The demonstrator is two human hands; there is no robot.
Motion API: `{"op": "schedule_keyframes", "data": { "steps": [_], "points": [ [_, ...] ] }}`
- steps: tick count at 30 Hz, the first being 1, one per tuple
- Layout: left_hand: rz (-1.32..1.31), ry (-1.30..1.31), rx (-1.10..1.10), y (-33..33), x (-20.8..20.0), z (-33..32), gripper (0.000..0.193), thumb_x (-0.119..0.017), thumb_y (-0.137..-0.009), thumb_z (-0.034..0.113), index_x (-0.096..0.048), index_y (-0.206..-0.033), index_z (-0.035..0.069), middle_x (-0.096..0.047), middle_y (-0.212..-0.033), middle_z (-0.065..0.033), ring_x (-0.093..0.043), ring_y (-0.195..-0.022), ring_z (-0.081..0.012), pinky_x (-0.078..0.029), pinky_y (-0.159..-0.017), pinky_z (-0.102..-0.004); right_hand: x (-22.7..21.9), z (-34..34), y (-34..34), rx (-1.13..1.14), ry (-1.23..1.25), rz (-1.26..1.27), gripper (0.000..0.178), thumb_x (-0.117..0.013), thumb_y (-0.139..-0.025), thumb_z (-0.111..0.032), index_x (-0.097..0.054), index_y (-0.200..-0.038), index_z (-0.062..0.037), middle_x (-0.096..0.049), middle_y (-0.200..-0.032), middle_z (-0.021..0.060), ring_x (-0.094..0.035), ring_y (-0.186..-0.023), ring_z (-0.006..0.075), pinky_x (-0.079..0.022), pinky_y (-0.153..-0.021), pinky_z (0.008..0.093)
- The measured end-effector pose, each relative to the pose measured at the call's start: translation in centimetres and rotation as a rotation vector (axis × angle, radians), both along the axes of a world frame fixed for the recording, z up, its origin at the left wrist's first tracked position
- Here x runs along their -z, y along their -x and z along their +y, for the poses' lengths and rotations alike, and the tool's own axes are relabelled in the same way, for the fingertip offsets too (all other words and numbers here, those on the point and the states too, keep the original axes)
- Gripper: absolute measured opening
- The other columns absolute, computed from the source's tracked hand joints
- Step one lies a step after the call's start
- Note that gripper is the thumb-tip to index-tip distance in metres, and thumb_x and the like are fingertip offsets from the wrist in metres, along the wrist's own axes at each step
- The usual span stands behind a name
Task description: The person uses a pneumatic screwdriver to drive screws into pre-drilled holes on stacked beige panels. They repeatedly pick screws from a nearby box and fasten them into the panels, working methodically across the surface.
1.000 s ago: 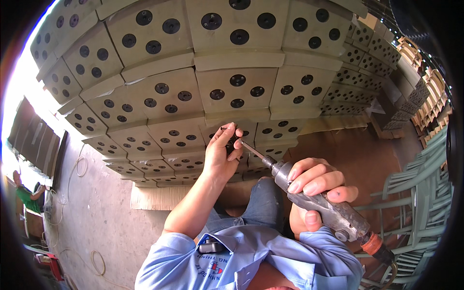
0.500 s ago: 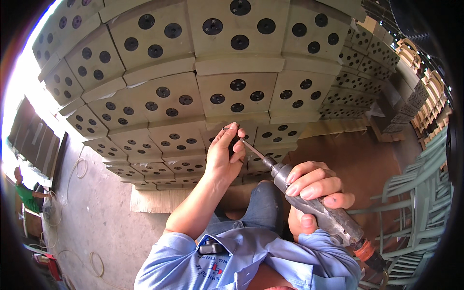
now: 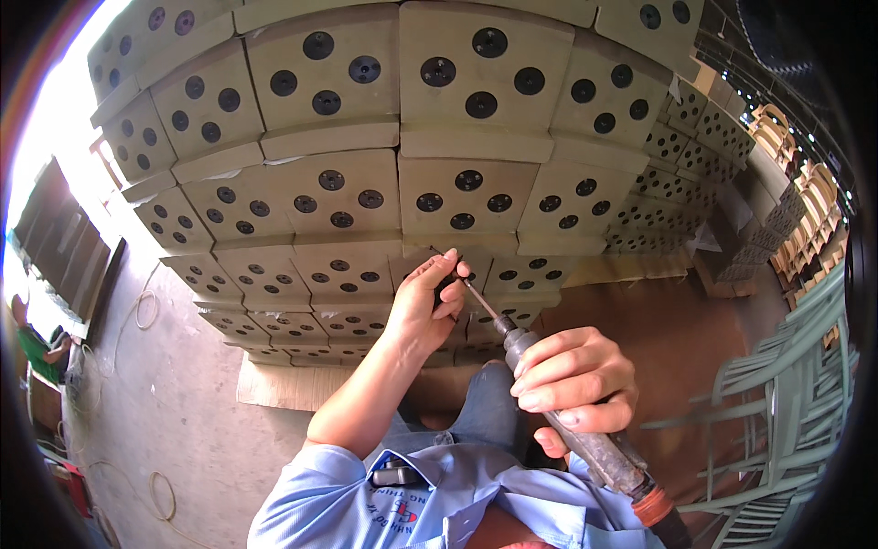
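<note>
My left hand [image 3: 422,297] is raised before the stack, fingers closed around small dark pieces that look like screws [image 3: 445,285]. A thin dark tip pokes out above the fingertips. My right hand [image 3: 581,380] wraps the grey, worn body of a power screwdriver [image 3: 599,453] with an orange collar at its rear. Its long thin bit [image 3: 482,302] points up and left, the tip at my left fingers. Whether the tip touches a screw is hidden. Just beyond my hands stand stacked tan panels [image 3: 468,206], each with several black round discs.
Cardboard [image 3: 283,380] lies under the stack. Pale green metal frames [image 3: 786,393] are piled on the right, curved wooden parts [image 3: 814,206] behind them. Thin hose [image 3: 163,499] coils on the concrete floor at left. A person in green [image 3: 41,352] is at the far left edge.
My right hand and the screwdriver have shifted slightly left, and the screwdriver is tilted a little more steeply. My left hand keeps its closed hold. The whole view has shifted a little.
</note>
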State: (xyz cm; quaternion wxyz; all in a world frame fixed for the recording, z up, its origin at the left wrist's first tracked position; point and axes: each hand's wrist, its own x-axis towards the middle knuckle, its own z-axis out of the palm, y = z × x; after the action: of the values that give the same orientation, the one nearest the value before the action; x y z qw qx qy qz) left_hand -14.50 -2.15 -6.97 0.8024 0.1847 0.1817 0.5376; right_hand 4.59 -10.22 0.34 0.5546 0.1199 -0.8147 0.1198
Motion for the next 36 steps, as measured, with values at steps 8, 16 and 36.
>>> {"op": "schedule_keyframes", "data": {
  "steps": [8, 16, 36],
  "points": [
    [-0.132, -0.043, 0.058, 0.5, -0.2, 0.1, 0.012, -0.053, -0.106, 0.018, -0.055, -0.104, 0.006, -0.063, -0.093, -0.0068, -0.042, -0.056, -0.0051, -0.029, -0.043, -0.0188, -0.1, 0.1, 0.7, 0.018, -0.075, 0.082, 0.036, -0.077, -0.079, -0.005, -0.051, -0.104, -0.0062, -0.071, -0.096, 0.0162, -0.072, -0.075, 0.0288, -0.064, -0.065, 0.0439],
    [-0.097, -0.121, 0.004, -0.3, -1.7, 1.1, 0.021, -0.050, -0.107, 0.019, -0.056, -0.117, 0.001, -0.065, -0.097, -0.0090, -0.043, -0.056, -0.0056, -0.029, -0.043, -0.0197, 0.1, -0.2, 1.5, 0.177, -0.145, 0.085, 0.040, -0.077, -0.079, -0.006, -0.049, -0.108, -0.0080, -0.070, -0.098, 0.0134, -0.072, -0.077, 0.0288, -0.065, -0.067, 0.0442],
    [-0.175, -0.092, -0.009, -1.3, -3.6, 2.0, 0.028, -0.040, -0.109, 0.023, -0.053, -0.122, 0.001, -0.065, -0.099, -0.0139, -0.040, -0.053, -0.0074, -0.027, -0.042, -0.0204, -0.9, -0.5, 1.7, 0.242, -0.266, 0.169, 0.041, -0.076, -0.082, -0.007, -0.049, -0.112, -0.0062, -0.069, -0.097, 0.0130, -0.072, -0.076, 0.0276, -0.066, -0.066, 0.0433]
  ]
}}
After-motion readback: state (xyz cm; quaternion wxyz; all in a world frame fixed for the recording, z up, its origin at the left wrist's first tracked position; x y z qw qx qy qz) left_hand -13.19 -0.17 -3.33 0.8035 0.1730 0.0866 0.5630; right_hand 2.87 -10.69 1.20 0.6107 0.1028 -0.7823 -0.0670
